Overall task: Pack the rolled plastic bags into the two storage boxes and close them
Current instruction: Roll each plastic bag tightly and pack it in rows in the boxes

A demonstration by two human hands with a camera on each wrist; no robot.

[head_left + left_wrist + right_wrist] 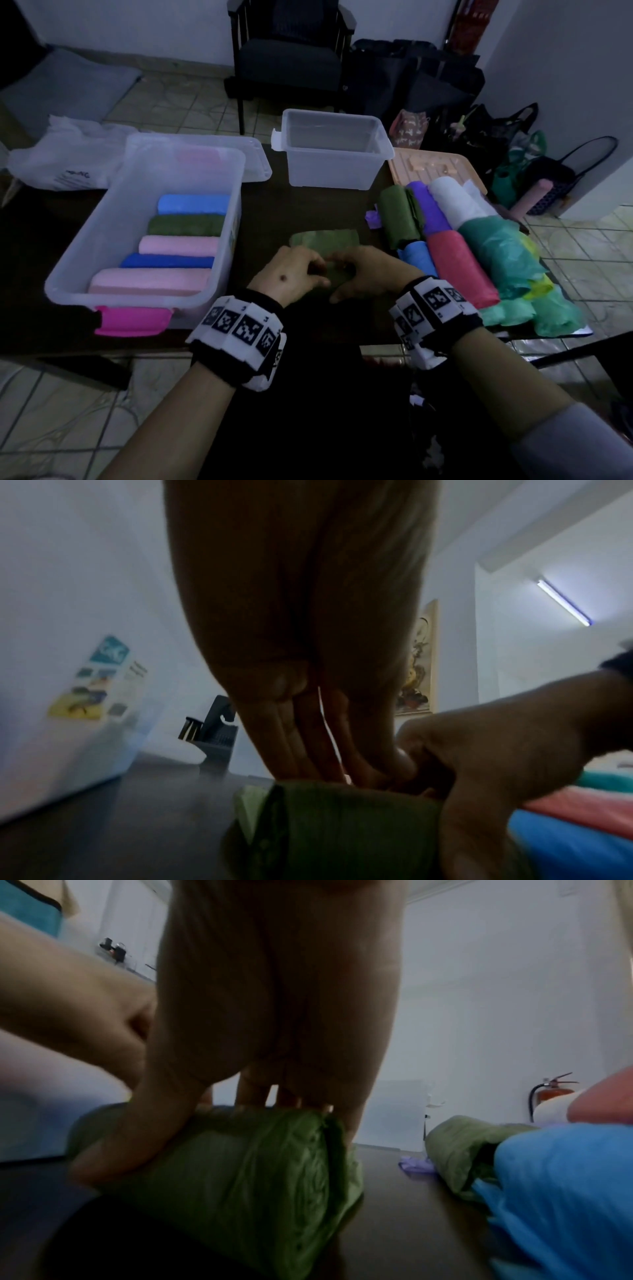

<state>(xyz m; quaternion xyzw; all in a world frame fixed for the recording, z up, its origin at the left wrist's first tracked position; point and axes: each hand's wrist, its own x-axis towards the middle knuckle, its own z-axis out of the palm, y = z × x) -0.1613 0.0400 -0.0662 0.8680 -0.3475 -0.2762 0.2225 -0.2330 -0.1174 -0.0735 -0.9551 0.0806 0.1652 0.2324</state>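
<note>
Both hands, left hand point(291, 274) and right hand point(370, 274), grip the green bag point(323, 240); a loose hold probably lets it unroll.

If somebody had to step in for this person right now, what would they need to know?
Left hand and right hand both grip a green bag on the dark table, apparently rolling it.
Done: the large box on the left holds five rolls, its lid off.
Left: the small box holds none. A pile of rolls waits on the right. The peach lid lies behind that pile. Neither box is closed.
</note>
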